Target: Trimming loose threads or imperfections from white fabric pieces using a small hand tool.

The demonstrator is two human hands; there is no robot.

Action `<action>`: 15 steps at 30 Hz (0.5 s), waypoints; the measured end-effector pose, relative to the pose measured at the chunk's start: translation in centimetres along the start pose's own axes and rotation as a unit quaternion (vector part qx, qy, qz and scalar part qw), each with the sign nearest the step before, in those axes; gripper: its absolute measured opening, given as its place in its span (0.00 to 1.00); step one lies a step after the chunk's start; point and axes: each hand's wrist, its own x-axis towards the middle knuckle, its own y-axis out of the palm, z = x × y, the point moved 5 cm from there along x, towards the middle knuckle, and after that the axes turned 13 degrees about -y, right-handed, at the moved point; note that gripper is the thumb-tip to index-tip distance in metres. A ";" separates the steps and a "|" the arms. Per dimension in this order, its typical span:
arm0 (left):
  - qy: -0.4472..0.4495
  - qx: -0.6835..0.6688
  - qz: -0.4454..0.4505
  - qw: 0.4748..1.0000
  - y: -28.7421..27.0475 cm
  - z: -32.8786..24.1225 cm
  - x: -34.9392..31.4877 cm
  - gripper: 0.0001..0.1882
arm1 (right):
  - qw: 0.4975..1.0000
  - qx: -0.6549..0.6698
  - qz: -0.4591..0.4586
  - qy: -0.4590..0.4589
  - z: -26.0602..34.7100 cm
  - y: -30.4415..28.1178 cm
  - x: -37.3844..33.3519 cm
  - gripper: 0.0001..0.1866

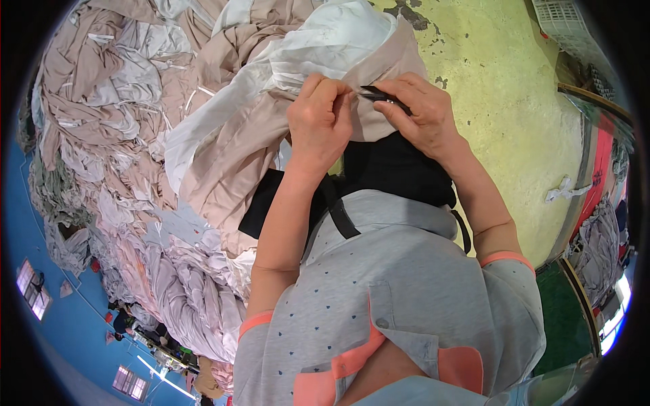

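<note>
Black thread snips [384,97] lie in my right hand [421,111], fingers wrapped round them and the pointed blades turned left. Close to the blade tips, my left hand [319,120] is closed in a pinch on a beige and white cloth [233,152]. Any thread between its fingertips is too small to make out. The cloth spreads over my lap and runs away to the left and upward, its white side [332,37] showing beyond my hands. Under it is black clothing [396,169] on my legs.
A large heap of beige and white fabric [108,122] fills the left side, with paler lilac-grey pieces [179,298] nearer me. The worn yellow floor [514,135] lies to the right. A white plastic crate [569,30] stands at the far right, a white scrap [567,189] below it.
</note>
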 end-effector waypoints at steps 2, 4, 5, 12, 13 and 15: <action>-0.007 -0.011 0.000 1.000 0.1 0.1 -0.1 0.04 | 1.000 -0.010 0.002 0.004 -0.1 0.1 0.0 0.14; -0.002 -0.036 0.000 0.999 0.2 0.1 -0.2 0.05 | 1.000 -0.014 -0.001 0.005 0.1 0.2 0.2 0.13; -0.002 -0.036 0.000 0.999 0.3 0.2 -0.2 0.05 | 1.000 -0.018 -0.005 0.006 0.2 0.2 0.3 0.13; -0.019 -0.051 -0.002 0.998 -0.4 0.4 -0.7 0.04 | 1.000 -0.021 -0.003 0.003 0.0 0.5 0.1 0.11; -0.025 -0.054 -0.003 0.998 -0.8 0.5 -1.0 0.05 | 0.999 0.020 -0.018 0.037 -0.1 0.3 0.0 0.12; -0.063 -0.032 0.051 0.996 -1.7 1.9 -2.3 0.03 | 0.995 0.061 -0.033 0.071 -0.5 0.2 -0.3 0.12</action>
